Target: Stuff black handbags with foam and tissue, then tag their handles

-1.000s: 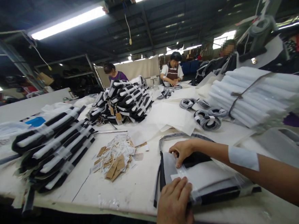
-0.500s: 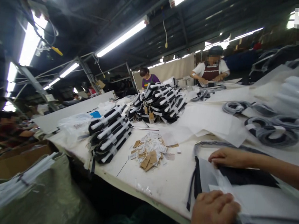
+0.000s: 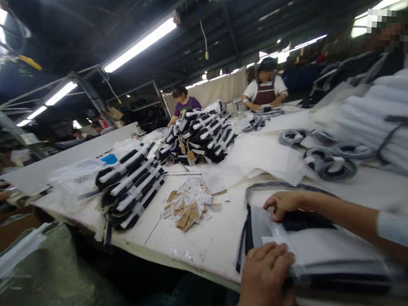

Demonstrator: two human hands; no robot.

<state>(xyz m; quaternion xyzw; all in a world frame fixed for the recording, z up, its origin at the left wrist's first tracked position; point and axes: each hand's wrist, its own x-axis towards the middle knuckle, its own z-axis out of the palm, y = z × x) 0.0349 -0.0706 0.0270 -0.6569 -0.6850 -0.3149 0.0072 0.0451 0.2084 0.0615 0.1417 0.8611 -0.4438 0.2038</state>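
Observation:
A flat bundle of dark fabric and white sheets (image 3: 326,252) lies near the table's front edge, with a clear strip across its left part. My left hand (image 3: 267,278) is closed round the bundle's near side, knuckles up; its fingertips are hidden. Beyond it, my right hand (image 3: 284,204) reaches in from the right, thumb and fingers curled together at the bundle's upper left part. What those fingers pinch, if anything, is too small to make out. Dark straps (image 3: 242,242) hang at the bundle's left end.
Left of my hands lies a heap of paper tags (image 3: 189,205). Farther left are stacked black-and-white bundles (image 3: 132,185), with a larger pile (image 3: 205,134) behind. Coiled grey strips (image 3: 332,166) and tied white rolls (image 3: 395,115) sit right. Two co-workers (image 3: 264,89) stand across the table.
The view has swung right, so everything appears farther left. My right hand's fingers have curled in more at the bundle. My left hand keeps its place on the near side.

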